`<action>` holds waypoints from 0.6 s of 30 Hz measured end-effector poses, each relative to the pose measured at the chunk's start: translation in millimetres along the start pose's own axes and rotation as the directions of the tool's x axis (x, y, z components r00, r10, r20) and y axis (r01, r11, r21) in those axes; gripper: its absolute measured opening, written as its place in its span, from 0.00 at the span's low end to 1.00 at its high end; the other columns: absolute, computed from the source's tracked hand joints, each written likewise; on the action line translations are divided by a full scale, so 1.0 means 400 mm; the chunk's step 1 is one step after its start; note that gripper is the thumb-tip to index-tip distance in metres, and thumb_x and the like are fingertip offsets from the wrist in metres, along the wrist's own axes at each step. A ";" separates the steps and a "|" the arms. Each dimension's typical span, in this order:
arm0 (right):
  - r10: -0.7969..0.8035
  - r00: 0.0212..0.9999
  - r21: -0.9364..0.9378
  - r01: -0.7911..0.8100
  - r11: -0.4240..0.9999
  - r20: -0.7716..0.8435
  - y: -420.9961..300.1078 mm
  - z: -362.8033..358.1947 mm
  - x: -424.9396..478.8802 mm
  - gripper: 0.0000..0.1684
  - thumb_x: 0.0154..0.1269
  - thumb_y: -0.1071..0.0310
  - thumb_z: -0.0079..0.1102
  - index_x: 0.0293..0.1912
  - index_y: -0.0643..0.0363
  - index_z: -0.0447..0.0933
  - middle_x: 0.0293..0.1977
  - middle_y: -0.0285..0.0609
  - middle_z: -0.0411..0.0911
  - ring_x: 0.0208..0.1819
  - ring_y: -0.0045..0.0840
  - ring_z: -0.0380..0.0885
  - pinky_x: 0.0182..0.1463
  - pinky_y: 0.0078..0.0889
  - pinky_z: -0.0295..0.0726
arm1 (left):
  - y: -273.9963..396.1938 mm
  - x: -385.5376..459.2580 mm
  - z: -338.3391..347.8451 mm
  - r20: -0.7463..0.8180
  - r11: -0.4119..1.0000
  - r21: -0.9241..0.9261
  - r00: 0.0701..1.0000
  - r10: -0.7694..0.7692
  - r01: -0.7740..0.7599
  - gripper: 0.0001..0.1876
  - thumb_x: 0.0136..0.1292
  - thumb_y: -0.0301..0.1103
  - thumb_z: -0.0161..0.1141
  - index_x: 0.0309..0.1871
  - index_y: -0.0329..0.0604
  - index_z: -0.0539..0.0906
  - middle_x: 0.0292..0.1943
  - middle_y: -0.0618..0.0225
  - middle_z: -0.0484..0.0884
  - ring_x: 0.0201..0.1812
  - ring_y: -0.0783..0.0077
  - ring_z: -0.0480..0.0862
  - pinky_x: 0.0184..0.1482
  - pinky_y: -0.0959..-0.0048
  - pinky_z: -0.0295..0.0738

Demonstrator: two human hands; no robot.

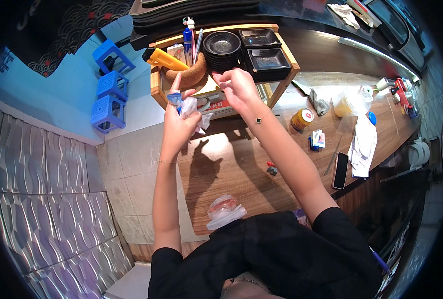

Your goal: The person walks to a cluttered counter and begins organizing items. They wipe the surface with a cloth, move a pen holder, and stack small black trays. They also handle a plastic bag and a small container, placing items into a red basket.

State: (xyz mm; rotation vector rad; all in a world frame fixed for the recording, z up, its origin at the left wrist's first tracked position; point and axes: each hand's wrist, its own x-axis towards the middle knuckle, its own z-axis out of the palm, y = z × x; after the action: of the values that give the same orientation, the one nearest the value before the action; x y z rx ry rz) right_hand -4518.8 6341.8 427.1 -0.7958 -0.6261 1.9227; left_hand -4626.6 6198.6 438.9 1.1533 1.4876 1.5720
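Observation:
My left hand (180,129) grips a crumpled white wrapper (189,107) with blue pieces, one finger pointing up. It is just in front of a two-level wooden rack (155,84). My right hand (238,88) reaches to the rack's top level, its fingertips below a stack of round black dishes (222,46); whether they pinch anything is hidden. Left of that stack, a curved brown holder (191,76) contains a yellow-handled utility knife (165,58), a blue marker (187,46) and pens. Square black dishes (268,59) are stacked at the right.
On the wooden counter (240,179) are a yellow can (302,119), a small box (317,139), a phone (340,170), white paper (363,145), a grey cloth (318,102) and a clear plastic bag (226,211). Black trays (195,17) are stacked behind the rack. Blue stools (108,110) stand left.

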 end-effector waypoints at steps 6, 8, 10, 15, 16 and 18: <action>-0.018 1.000 -0.036 0.018 0.999 -0.005 -0.004 0.001 0.000 0.14 0.45 0.86 0.52 0.34 0.65 0.68 0.33 0.48 0.76 0.32 0.29 0.74 0.36 0.31 0.69 | 0.003 -0.003 0.009 0.012 0.997 -0.033 0.998 0.065 -0.065 0.47 0.47 0.14 0.52 0.76 0.52 0.56 0.57 0.58 0.77 0.28 0.85 0.77 0.24 0.86 0.72; -0.018 1.000 -0.042 0.018 0.999 0.001 -0.012 -0.005 -0.004 0.14 0.44 0.87 0.52 0.34 0.64 0.67 0.33 0.48 0.76 0.32 0.28 0.74 0.36 0.30 0.68 | 0.022 -0.024 0.007 0.030 0.999 -0.003 0.998 0.051 -0.051 0.47 0.47 0.14 0.52 0.75 0.51 0.57 0.57 0.58 0.77 0.29 0.85 0.77 0.25 0.86 0.73; -0.009 1.000 -0.039 0.010 0.999 0.019 -0.016 -0.007 -0.009 0.16 0.46 0.87 0.51 0.38 0.67 0.67 0.36 0.50 0.74 0.38 0.32 0.74 0.40 0.29 0.70 | 0.036 -0.048 -0.003 0.045 0.998 -0.026 0.998 0.051 -0.050 0.44 0.48 0.14 0.51 0.74 0.49 0.58 0.57 0.58 0.77 0.29 0.86 0.77 0.27 0.86 0.73; 0.036 0.990 -0.152 -0.015 0.988 0.139 -0.013 -0.047 -0.085 0.32 0.57 0.85 0.49 0.64 0.74 0.61 0.53 0.56 0.67 0.58 0.38 0.75 0.54 0.26 0.76 | 0.041 -0.122 -0.047 -0.014 0.998 -0.015 0.998 0.068 -0.068 0.42 0.49 0.21 0.51 0.74 0.46 0.59 0.58 0.54 0.76 0.28 0.86 0.74 0.29 0.88 0.71; 0.036 0.983 -0.217 0.004 0.976 0.179 -0.020 -0.058 -0.133 0.32 0.59 0.84 0.49 0.64 0.73 0.62 0.55 0.55 0.68 0.57 0.36 0.76 0.54 0.26 0.77 | 0.051 -0.149 -0.054 -0.037 0.999 -0.021 0.998 0.043 -0.044 0.42 0.49 0.21 0.51 0.74 0.45 0.59 0.58 0.53 0.76 0.28 0.86 0.74 0.30 0.88 0.71; 0.115 0.963 -0.340 -0.026 0.940 0.243 -0.039 -0.108 -0.199 0.28 0.62 0.81 0.48 0.63 0.69 0.66 0.56 0.51 0.73 0.55 0.31 0.79 0.53 0.26 0.78 | 0.055 -0.202 -0.077 -0.078 0.999 -0.047 0.997 0.007 -0.011 0.42 0.47 0.22 0.50 0.73 0.43 0.59 0.57 0.52 0.76 0.28 0.85 0.74 0.30 0.87 0.71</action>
State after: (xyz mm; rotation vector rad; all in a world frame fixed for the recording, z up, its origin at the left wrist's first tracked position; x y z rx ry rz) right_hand -4449.6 6281.7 431.2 -0.7871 -1.1216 2.0332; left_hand -4622.0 6110.2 449.8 1.0842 1.4881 1.6665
